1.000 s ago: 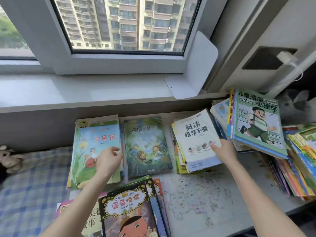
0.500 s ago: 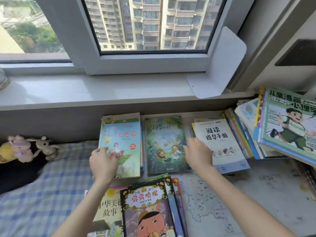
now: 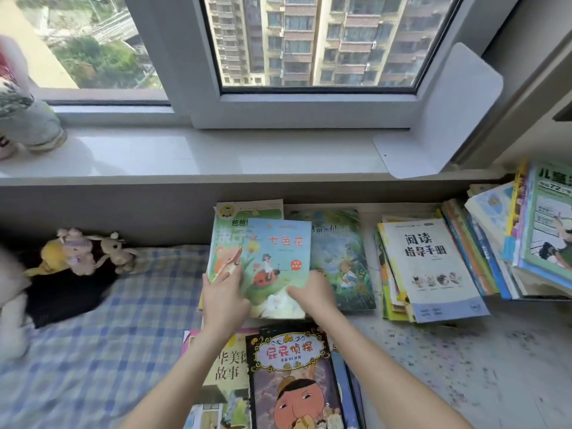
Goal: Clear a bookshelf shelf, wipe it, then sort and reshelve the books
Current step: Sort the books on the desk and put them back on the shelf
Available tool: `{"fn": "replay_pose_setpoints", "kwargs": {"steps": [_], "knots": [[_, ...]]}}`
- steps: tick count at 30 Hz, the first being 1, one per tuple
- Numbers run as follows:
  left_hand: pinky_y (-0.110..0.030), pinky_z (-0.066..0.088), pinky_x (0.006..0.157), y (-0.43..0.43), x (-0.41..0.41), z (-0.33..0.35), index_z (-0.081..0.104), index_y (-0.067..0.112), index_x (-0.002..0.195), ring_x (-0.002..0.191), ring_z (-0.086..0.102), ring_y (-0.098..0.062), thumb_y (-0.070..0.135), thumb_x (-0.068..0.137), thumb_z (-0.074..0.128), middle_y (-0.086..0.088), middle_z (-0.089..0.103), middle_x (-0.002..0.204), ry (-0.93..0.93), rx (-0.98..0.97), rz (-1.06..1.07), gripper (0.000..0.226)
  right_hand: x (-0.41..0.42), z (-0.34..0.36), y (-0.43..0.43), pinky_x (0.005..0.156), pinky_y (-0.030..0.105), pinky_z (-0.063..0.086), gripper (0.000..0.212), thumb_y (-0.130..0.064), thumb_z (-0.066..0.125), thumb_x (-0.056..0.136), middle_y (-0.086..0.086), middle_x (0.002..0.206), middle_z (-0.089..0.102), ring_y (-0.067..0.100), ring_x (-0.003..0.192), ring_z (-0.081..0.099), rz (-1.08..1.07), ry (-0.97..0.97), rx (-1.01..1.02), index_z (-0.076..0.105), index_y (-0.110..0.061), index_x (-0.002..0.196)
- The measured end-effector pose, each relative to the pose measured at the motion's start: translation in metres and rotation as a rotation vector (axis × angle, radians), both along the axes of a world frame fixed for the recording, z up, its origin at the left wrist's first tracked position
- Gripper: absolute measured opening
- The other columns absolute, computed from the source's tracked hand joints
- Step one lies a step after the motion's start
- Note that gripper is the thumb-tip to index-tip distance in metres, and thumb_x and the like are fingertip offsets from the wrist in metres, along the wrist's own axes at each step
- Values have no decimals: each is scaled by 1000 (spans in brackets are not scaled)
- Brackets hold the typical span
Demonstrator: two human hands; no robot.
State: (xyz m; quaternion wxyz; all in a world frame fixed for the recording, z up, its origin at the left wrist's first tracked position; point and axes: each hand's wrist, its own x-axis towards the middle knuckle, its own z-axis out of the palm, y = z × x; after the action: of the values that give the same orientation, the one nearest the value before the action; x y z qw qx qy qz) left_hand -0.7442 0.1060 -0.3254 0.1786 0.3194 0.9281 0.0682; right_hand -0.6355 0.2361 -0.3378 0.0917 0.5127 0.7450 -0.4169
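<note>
Now the pale-blue picture book (image 3: 278, 261) is off square. It sits tilted, its left side still over the green-covered book (image 3: 227, 239) below it and its right side overlapping the forest-cover book (image 3: 343, 258), so it looks partly lifted from its pile. The left hand (image 3: 224, 300) holds the lower left edge, with the index finger stretched up along the green cover. The right hand (image 3: 312, 294) holds the lower right corner, thumb on the cover. How far either hand's fingers wrap underneath is hidden.

This appears to be the sorting step. Books lie in separate piles on the speckled surface (image 3: 464, 366) below the windowsill (image 3: 185, 153): the white reading-guide booklet (image 3: 430, 264) tops one pile, a leaning stack (image 3: 544, 236) sits at the far right, and the detective comic (image 3: 294, 376) lies nearest the person. No cleared shelf is in view, and reshelving seems still ahead.

Half a second ago the blue book lay flush on its pile and hid nearly all of the green cover. Only the left hand was at its corner then, while the right hand rested between the forest-cover book and the booklet. Since then the right hand has crossed over to join it, and the view has swung left.
</note>
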Motion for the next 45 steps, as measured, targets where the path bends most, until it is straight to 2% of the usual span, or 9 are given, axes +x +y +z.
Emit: {"fn": "replay_pose_setpoints", "kwargs": {"steps": [7,14,23,26,30,33,36,41,45], "knots": [[-42,41,93,-1,-22,-10,45,11,137,112,52,-37,27,92,57,-17,54,128,-56,83,242,49,108,68,50,47,25,33,9,-7,55,94,4,78,66,19,58,54,-197,188,504,62,-10,99],[-41,43,84,0,-35,-24,46,4,125,111,49,-40,44,74,76,-24,52,120,-144,21,359,71,179,66,112,66,33,34,26,-6,49,96,20,102,66,38,92,59,-414,-87,650,56,-4,121],[-39,53,78,1,-53,-30,57,3,100,96,59,-32,56,59,82,-16,65,102,-220,-15,408,72,166,33,138,72,33,50,32,-5,43,95,14,117,57,29,101,60,36,-726,724,44,-9,126],[-40,51,82,2,-51,-25,53,1,106,104,56,-32,53,61,83,-17,62,108,-208,-22,418,75,142,36,118,77,31,46,26,-10,45,95,9,120,55,25,106,54,172,-661,798,50,-13,121],[-38,47,85,7,-46,-15,45,1,116,111,51,-33,44,63,85,-18,53,117,-217,5,452,80,90,33,65,81,32,45,29,-14,45,98,6,124,57,24,107,55,194,-183,569,52,-9,126],[-32,41,65,8,-49,-4,53,0,101,87,56,-26,29,72,81,-12,56,96,-324,107,500,50,52,35,30,90,31,46,38,-27,51,98,6,128,58,22,112,57,125,111,231,51,-9,132],[-27,34,52,-3,-59,5,58,2,77,57,49,-19,16,82,74,-11,61,75,-635,289,530,21,25,36,9,99,35,46,47,-32,51,98,9,131,56,23,115,56,-8,214,-112,45,-8,138],[-38,49,68,-32,-64,28,52,1,91,80,62,-29,4,85,67,-21,63,95,-988,549,646,17,8,36,-5,86,38,57,47,-31,56,96,12,120,64,21,102,66,-236,350,-397,48,-3,133],[-34,59,59,-65,-50,42,48,-3,111,76,69,-27,-3,87,61,-26,64,105,-1147,603,637,27,12,42,-14,73,33,58,36,-11,55,97,11,105,71,20,86,70,-292,480,-679,50,-1,131]]}}
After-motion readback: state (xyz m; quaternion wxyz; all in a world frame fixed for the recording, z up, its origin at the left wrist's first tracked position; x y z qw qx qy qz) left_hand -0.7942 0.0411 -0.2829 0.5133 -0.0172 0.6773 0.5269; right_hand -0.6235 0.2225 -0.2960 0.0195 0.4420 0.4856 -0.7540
